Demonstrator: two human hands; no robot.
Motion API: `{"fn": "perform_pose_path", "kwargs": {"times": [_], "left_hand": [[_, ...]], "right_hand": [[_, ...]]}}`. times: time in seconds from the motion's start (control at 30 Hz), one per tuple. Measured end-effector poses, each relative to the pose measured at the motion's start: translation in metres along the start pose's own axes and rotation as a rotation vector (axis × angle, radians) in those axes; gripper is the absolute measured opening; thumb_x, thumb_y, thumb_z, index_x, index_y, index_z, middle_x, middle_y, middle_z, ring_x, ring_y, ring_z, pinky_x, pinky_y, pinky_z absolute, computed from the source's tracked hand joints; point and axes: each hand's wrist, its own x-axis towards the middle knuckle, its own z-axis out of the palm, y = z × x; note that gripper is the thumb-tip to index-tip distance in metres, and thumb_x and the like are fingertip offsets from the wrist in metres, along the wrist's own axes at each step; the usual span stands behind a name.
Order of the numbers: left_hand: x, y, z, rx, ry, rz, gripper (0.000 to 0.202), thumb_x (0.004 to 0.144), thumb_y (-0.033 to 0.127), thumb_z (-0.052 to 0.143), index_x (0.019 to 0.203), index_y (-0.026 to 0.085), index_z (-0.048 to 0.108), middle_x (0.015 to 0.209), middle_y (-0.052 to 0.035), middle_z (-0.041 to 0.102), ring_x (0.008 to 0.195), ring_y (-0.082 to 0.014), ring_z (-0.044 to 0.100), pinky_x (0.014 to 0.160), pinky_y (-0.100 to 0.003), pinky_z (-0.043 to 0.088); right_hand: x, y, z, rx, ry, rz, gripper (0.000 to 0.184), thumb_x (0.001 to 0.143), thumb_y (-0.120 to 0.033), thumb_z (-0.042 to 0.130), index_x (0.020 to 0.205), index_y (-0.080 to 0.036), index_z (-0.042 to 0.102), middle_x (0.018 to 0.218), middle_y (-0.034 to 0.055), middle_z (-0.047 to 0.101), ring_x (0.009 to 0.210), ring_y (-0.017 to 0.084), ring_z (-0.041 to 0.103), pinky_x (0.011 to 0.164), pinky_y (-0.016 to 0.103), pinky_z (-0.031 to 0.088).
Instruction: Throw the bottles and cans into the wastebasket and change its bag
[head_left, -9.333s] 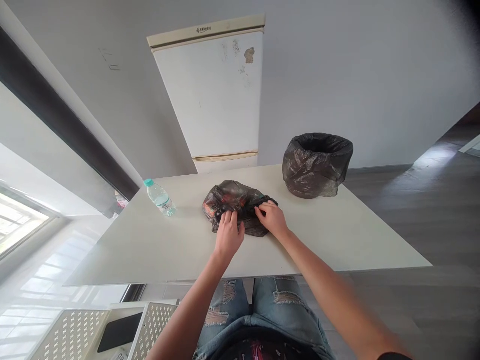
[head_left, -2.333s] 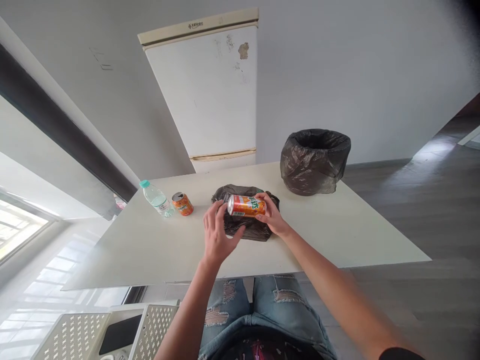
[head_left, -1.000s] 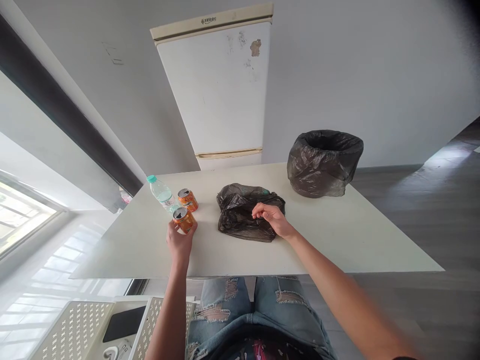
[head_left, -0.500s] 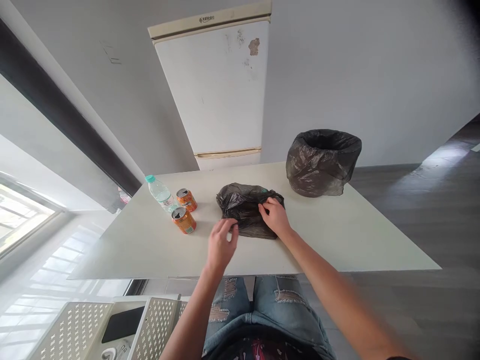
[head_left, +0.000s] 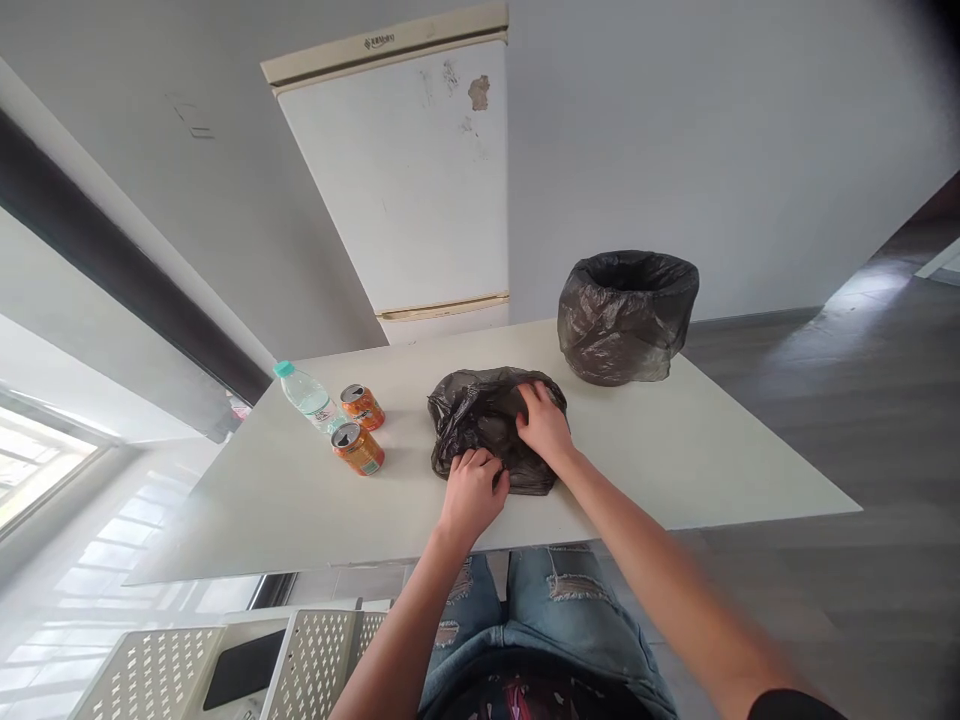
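Note:
A crumpled black plastic bag (head_left: 476, 415) lies on the white table (head_left: 675, 460) in front of me. My left hand (head_left: 472, 492) grips the bag's near edge with curled fingers. My right hand (head_left: 541, 425) presses on top of the bag, its fingertips tucked into the plastic. Two orange drink cans stand to the left, one nearer (head_left: 358, 448) and one farther (head_left: 362, 405), beside a small water bottle (head_left: 304, 393) with a teal cap.
A bin lined with a black bag (head_left: 626, 315) stands at the table's far right. A white fridge (head_left: 409, 170) is behind the table. White perforated stools (head_left: 225, 670) sit at the lower left, by my knees in torn jeans.
Both orange cans came out of the bag and now stand by the bottle. In the last half second my left hand reached back and closed on the bag's near edge.

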Motion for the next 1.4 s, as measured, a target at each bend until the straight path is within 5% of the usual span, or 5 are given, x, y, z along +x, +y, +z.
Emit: {"fn": "perform_pose_path", "kwargs": {"times": [0.17,0.63,0.93,1.17,1.4], "left_hand": [[-0.010,-0.002,-0.004,0.034,-0.048,0.017,0.041,0.099,0.034,0.062,0.062,0.020,0.073,0.075,-0.0090,0.070,0.085,-0.0243,0.067,0.083,-0.041,0.047],[-0.026,-0.008,-0.010,0.046,-0.052,0.003,0.039,0.099,0.027,0.060,0.064,0.021,0.075,0.070,-0.0075,0.070,0.076,-0.0211,0.068,0.080,-0.037,0.047],[-0.029,-0.011,-0.008,0.021,-0.020,-0.003,0.038,0.100,0.029,0.062,0.063,0.021,0.070,0.072,-0.0060,0.070,0.078,-0.0205,0.066,0.080,-0.037,0.044],[-0.030,-0.012,-0.006,0.000,0.011,-0.007,0.040,0.101,0.029,0.061,0.063,0.020,0.068,0.073,-0.0058,0.070,0.078,-0.0204,0.066,0.078,-0.037,0.043],[-0.035,-0.017,-0.002,-0.022,0.088,0.009,0.042,0.103,0.025,0.055,0.063,0.021,0.067,0.071,-0.0054,0.067,0.078,-0.0184,0.064,0.077,-0.035,0.045]], "right_hand": [[0.004,0.003,0.002,0.022,0.051,-0.131,0.052,0.093,-0.014,0.050,0.145,-0.018,0.057,0.146,0.0139,0.058,0.135,0.033,0.053,0.116,0.048,0.046],[0.013,0.020,0.015,-0.073,-0.061,0.110,0.038,0.093,-0.023,0.060,0.130,-0.012,0.058,0.123,0.0201,0.067,0.107,0.033,0.068,0.088,0.041,0.055],[0.015,0.020,0.014,-0.090,-0.036,0.083,0.047,0.094,-0.028,0.062,0.138,-0.010,0.060,0.135,0.0232,0.062,0.116,0.034,0.066,0.095,0.043,0.054],[0.013,0.015,0.011,-0.092,-0.176,-0.048,0.034,0.100,-0.037,0.058,0.079,-0.020,0.078,0.075,0.0105,0.073,0.077,0.026,0.070,0.077,0.036,0.053],[0.010,0.005,0.008,-0.039,-0.269,-0.273,0.022,0.097,-0.032,0.066,0.111,-0.021,0.079,0.110,0.0108,0.078,0.110,0.030,0.070,0.102,0.041,0.047]]}}
